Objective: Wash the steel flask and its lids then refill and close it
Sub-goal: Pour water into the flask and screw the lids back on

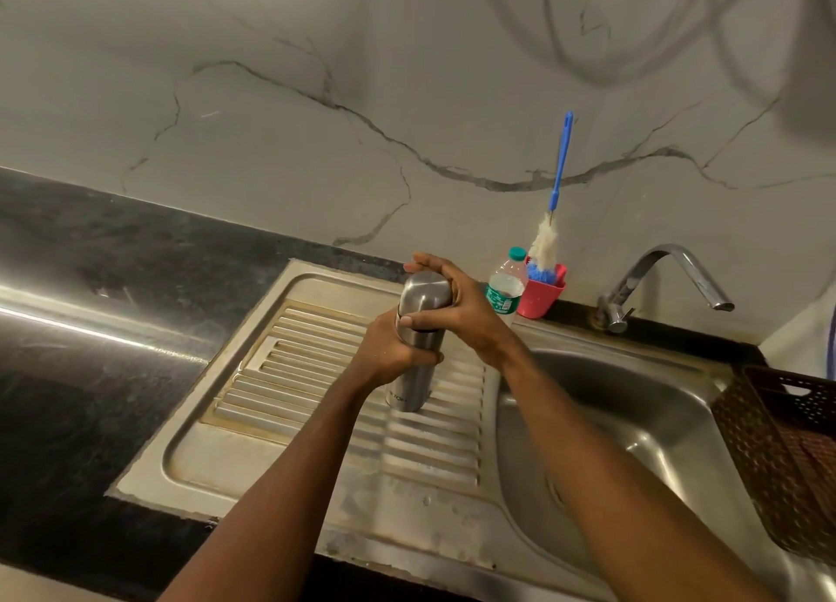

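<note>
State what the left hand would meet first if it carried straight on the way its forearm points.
The left hand grips the flask; beyond that, probably the plastic bottle comes first, though depth is unclear.

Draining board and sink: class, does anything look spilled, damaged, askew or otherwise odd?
Only the draining board: brownish staining runs along its ribs and rim, like rust or scale. Nothing looks spilled; the flask stands upright on it, gripped by the left hand and right hand.

Flask [409, 389], near the base: brand lettering, partly hidden round the curve, legible as "…LTON". Bottle [504, 291]: green label, its print too small to read.
</note>
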